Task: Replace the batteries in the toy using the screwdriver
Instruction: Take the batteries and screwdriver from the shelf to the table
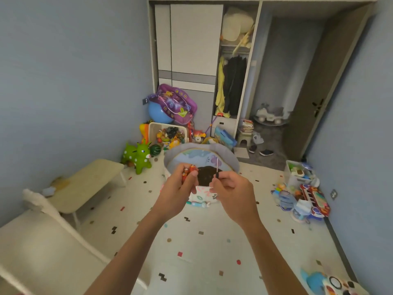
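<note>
My left hand point(178, 188) is raised in the middle of the view and closed around a few orange batteries point(187, 171), their metal ends pointing up. My right hand point(231, 189) is level with it and pinches a small screwdriver point(216, 169) by its dark handle, the thin metal shaft pointing up. The two hands are a short gap apart. Which toy takes the batteries I cannot tell; a blue toy point(316, 281) with buttons lies on the mat at the bottom right.
Beyond my hands stands a round fabric playpen point(229, 155). A low cream table point(89, 184) is at the left, a green toy deer point(138, 156) and a toy basket point(152, 129) behind. More toys point(304, 196) pile up by the right wall.
</note>
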Motion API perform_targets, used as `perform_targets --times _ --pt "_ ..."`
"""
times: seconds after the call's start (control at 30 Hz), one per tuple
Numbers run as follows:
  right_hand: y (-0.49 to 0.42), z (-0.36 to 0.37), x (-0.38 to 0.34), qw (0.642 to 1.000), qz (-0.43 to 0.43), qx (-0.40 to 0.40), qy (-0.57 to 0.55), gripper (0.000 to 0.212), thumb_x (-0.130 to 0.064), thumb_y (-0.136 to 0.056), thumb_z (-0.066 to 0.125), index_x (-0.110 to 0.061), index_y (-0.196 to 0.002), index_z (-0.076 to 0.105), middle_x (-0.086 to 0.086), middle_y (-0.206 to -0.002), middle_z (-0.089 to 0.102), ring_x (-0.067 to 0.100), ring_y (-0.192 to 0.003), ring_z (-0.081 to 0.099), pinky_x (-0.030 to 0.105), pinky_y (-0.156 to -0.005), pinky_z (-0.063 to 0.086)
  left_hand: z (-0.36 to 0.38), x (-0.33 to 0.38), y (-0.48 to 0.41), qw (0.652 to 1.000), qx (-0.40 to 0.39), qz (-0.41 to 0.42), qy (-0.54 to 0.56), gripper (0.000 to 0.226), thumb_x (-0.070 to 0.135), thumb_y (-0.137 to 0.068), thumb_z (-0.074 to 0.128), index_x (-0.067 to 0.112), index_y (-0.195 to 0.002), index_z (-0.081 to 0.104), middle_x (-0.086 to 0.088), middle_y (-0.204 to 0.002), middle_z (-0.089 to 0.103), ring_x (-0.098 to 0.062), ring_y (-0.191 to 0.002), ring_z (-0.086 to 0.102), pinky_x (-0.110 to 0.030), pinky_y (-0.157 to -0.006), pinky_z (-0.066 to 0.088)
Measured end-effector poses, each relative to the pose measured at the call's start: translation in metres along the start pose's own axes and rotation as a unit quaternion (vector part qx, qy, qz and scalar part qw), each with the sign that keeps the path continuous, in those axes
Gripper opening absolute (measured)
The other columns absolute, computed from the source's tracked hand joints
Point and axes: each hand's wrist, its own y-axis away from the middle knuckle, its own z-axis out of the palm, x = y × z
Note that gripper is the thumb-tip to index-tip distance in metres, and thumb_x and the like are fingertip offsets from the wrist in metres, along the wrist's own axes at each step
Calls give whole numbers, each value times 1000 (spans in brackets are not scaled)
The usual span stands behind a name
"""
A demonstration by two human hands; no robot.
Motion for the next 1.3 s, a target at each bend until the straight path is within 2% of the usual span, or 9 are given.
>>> perform_targets --times 0.2,0.47,0.6,0.73,0.83,0.93,1.1,1.23,1.3 --pt "-159 73 33 1000 2 -19 -4 7 -20 -96 70 -21 -102 73 -6 -85 82 8 -73 80 42 -73 68 -24 -88 -153 999 16 -22 21 24 34 -110 48 17 -95 56 17 -66 55 -7 -59 48 -29 -60 41" --pt "-353 185 42 995 -32 -89 -1 20 -21 -95 71 -39 -86 69 -8 -80 81 5 -74 79 38 -72 67 -91 -175 -329 996 71 -45 12 19 40 -109 49 24 -102 57 17 -74 61 -4 -62 52 -29 -65 44" --pt "-445 256 53 988 -58 -139 -19 6 -22 -95 72 -23 -94 78 -7 -79 81 6 -75 78 42 -72 66 -130 -226 -398 990 124 -67 -19 19 40 -109 47 25 -101 56 9 -79 65 -9 -67 59 -33 -67 49" --pt "-532 337 58 972 -88 -206 -67 2 -18 -93 75 -17 -92 76 -3 -75 81 7 -73 78 40 -75 64 -173 -277 -461 977 192 -84 -31 20 30 -111 47 14 -103 55 11 -76 68 -10 -65 60 -32 -67 48" --pt "-591 404 55 950 -113 -276 -90 1 -14 -92 76 -14 -93 76 -1 -77 82 11 -74 80 44 -77 64 -209 -299 -496 960 254 -111 -37 21 23 -112 45 7 -104 56 11 -74 68 -9 -62 59 -27 -65 49" --pt "-632 474 43 924 -146 -338 -107 6 -16 -90 76 -22 -90 75 -1 -77 82 14 -73 80 48 -76 64 -248 -317 -519 938 316 -133 -61 21 19 -112 44 2 -107 55 10 -75 69 -8 -62 61 -23 -64 50" --pt "-670 584 16 880 -166 -421 -141 13 -10 -90 76 -22 -85 74 -6 -72 80 4 -70 77 25 -72 61 -321 -359 -537 888 425 -154 -80 18 19 -112 44 6 -113 57 8 -84 70 -20 -75 69 -35 -70 57" --pt "-686 684 1 845 -152 -489 -157 20 -12 -91 76 -28 -82 71 0 -77 82 14 -74 81 33 -72 61 -389 -400 -541 856 480 -167 -94 18 20 -112 44 8 -115 57 4 -89 70 -23 -80 71 -45 -76 60" --pt "-689 736 -9 834 -153 -504 -168 19 -12 -91 75 -28 -82 71 2 -78 83 17 -74 81 34 -71 60 -427 -423 -543 840 505 -168 -105 18 20 -112 44 9 -115 57 0 -90 70 -19 -79 70 -41 -75 59"
